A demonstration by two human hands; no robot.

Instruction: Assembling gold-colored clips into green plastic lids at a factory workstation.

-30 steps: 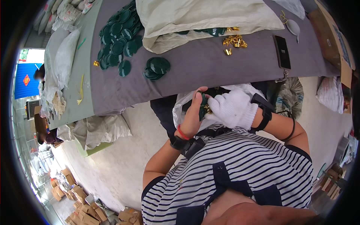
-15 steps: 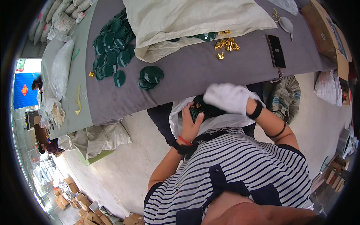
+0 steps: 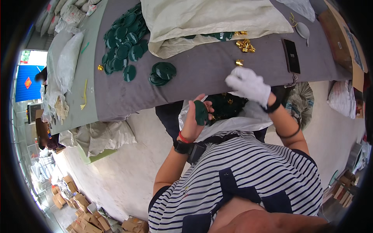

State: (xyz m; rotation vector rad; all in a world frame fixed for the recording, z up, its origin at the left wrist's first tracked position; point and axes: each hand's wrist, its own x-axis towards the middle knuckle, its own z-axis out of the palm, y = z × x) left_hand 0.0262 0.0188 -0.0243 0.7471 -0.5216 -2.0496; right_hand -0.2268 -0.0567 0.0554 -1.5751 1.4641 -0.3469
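Both hands have shifted: the gloved right hand point(image 3: 250, 86) has gone from above the white bag point(image 3: 237, 126) to the near edge of the grey bench point(image 3: 194, 66), while the bare left hand point(image 3: 190, 123) has come out of its mouth. Cartons point(image 3: 87, 223) lie on the floor at lower left. Along the bench's far edge lies a cream sack point(image 3: 217, 19), with a disc heap point(image 3: 126, 42) left of it. The left grip is closed around one green disc point(image 3: 201, 112), above the bag; the right is curled, and I cannot tell whether it holds anything. Apparently, discs are being handled singly; taking the nearby gold clip point(image 3: 239, 62) would call for a fine pinch.
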